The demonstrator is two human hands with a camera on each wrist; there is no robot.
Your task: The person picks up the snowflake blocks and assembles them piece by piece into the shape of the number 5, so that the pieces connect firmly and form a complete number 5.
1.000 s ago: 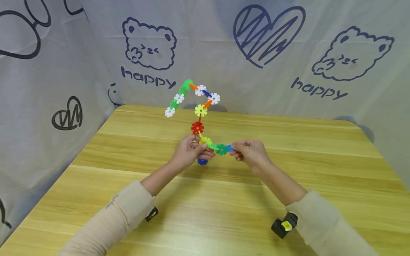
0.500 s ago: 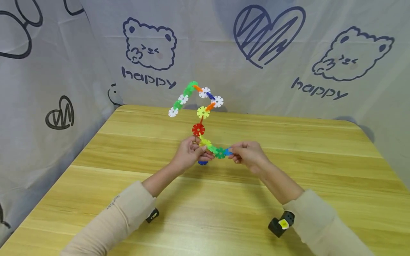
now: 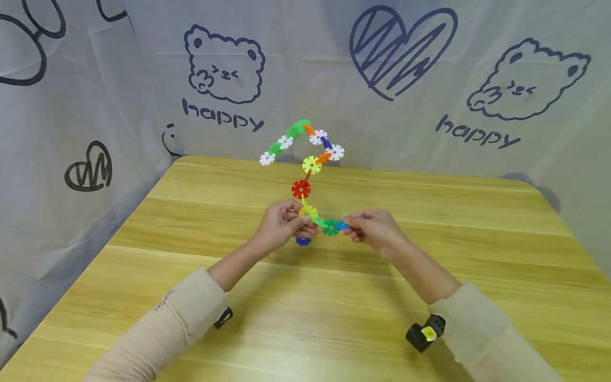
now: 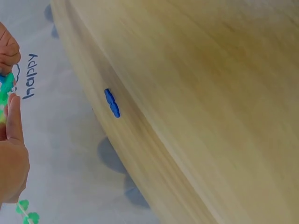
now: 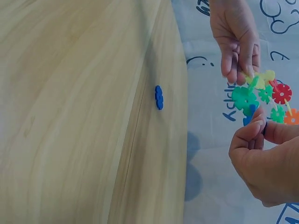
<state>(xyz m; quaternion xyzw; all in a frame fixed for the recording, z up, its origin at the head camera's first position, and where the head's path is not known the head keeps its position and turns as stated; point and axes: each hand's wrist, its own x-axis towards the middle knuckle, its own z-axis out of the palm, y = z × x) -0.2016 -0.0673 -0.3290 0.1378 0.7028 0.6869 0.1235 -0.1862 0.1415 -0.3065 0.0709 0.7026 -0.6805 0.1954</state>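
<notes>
A chain of interlocking snowflake discs hangs in the air between my two hands in the head view. My left hand pinches a yellow disc low in the chain. Beside it follow a light green disc and a dark green disc. With thumb and finger my right hand pinches the light blue disc at the chain's right end. Above the left hand the chain rises through a red disc and bends over to a white disc at its far tip. My fingers partly cover the pinched discs.
One loose dark blue disc lies on the wooden table, just below the left hand in the head view. Behind the table hangs a pale cloth with bear and heart drawings.
The upper part of the chain has swung to the right. Both hands keep their pinch and have hardly moved.
</notes>
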